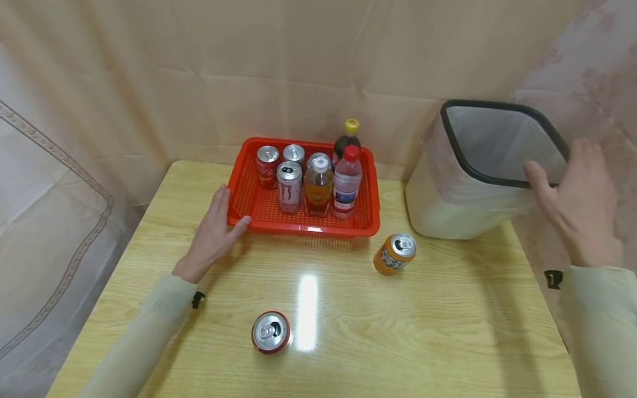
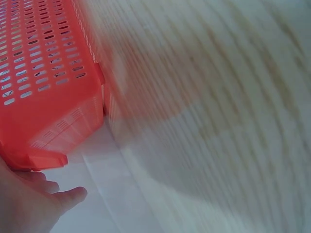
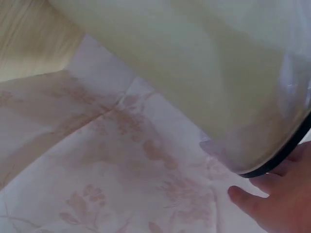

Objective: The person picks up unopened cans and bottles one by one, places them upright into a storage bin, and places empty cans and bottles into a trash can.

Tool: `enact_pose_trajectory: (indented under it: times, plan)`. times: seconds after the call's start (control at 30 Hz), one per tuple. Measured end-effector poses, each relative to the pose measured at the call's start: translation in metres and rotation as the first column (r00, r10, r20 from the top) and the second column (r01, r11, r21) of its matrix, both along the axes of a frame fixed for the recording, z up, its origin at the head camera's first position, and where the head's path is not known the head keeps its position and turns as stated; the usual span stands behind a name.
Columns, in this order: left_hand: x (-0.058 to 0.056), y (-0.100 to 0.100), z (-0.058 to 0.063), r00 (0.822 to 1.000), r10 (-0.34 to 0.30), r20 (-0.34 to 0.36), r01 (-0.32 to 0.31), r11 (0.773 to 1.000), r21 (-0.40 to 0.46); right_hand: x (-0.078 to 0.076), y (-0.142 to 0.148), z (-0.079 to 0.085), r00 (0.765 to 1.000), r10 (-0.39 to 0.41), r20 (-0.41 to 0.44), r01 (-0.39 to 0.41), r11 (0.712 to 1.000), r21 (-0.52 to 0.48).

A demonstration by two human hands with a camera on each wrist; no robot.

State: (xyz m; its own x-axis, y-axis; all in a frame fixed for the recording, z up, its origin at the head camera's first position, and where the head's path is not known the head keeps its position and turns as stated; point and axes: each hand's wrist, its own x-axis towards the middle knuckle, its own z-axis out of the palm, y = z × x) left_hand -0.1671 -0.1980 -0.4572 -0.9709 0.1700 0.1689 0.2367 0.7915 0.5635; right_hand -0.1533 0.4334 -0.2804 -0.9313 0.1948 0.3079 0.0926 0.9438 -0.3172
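My left hand [image 1: 214, 232] is at the left front corner of a red plastic basket [image 1: 239, 182], fingers extended along its side and thumb by the front rim. The basket holds drink cans and bottles, among them a red can [image 1: 267, 166], a pink can [image 1: 290, 190], an amber drink bottle [image 1: 318, 190] and a red-capped bottle [image 1: 346, 185]. At the right, my right hand [image 1: 587, 204] is spread beside the black rim of a waste bin [image 1: 448, 199]. In the right wrist view its fingertips pass behind the bin's rim [image 3: 272, 167].
An orange can [image 1: 390, 257] stands on the wooden table [image 1: 358, 337] between basket and bin. Closer to me is another can, red and silver-topped [image 1: 270, 331]. A transparent liner covers the bin's upper part. Behind the table hangs a beige cloth [image 1: 298, 66].
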Motion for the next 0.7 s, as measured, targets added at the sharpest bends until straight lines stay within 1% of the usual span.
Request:
enact_pose_trajectory:
  times: [0.1,0.2,0.27,0.33,0.37,0.47,0.5,0.57,0.6,0.7]
  plan:
    - [0.002,-0.003,0.002,1.000,-0.003,-0.022,0.003,1.000,0.008,0.000,0.006,-0.004,0.997,0.011,0.071,-0.012,1.000,0.023]
    - [0.005,-0.007,0.004,0.998,-0.004,-0.055,0.006,0.999,0.041,-0.002,0.011,-0.006,0.991,0.025,0.130,-0.029,0.999,0.025]
    - [0.008,-0.010,0.008,0.996,-0.009,-0.092,0.017,0.996,0.085,-0.003,0.013,-0.007,0.988,0.041,0.147,-0.046,0.998,0.030]
    - [0.014,-0.012,0.012,0.990,-0.025,-0.138,0.044,0.990,0.137,-0.004,0.015,-0.006,0.986,0.055,0.156,-0.060,0.998,0.032]
    - [0.017,-0.013,0.014,0.985,-0.040,-0.168,0.066,0.985,0.158,-0.004,0.015,-0.006,0.985,0.058,0.161,-0.063,0.997,0.032]
    - [0.028,-0.015,0.020,0.954,-0.114,-0.277,0.173,0.964,0.200,-0.004,0.016,-0.005,0.983,0.055,0.176,-0.063,0.997,0.041]
    - [0.031,-0.015,0.022,0.942,-0.144,-0.302,0.211,0.956,0.202,-0.003,0.016,-0.005,0.982,0.051,0.182,-0.061,0.997,0.045]
    - [0.038,-0.016,0.026,0.919,-0.214,-0.330,0.291,0.935,0.205,-0.004,0.016,-0.005,0.981,0.050,0.185,-0.061,0.997,0.051]
    - [0.041,-0.016,0.027,0.914,-0.244,-0.324,0.320,0.925,0.204,-0.004,0.016,-0.005,0.981,0.050,0.187,-0.061,0.997,0.053]
    - [0.050,-0.017,0.030,0.919,-0.305,-0.249,0.362,0.904,0.226,-0.005,0.016,-0.005,0.980,0.062,0.190,-0.073,0.996,0.051]
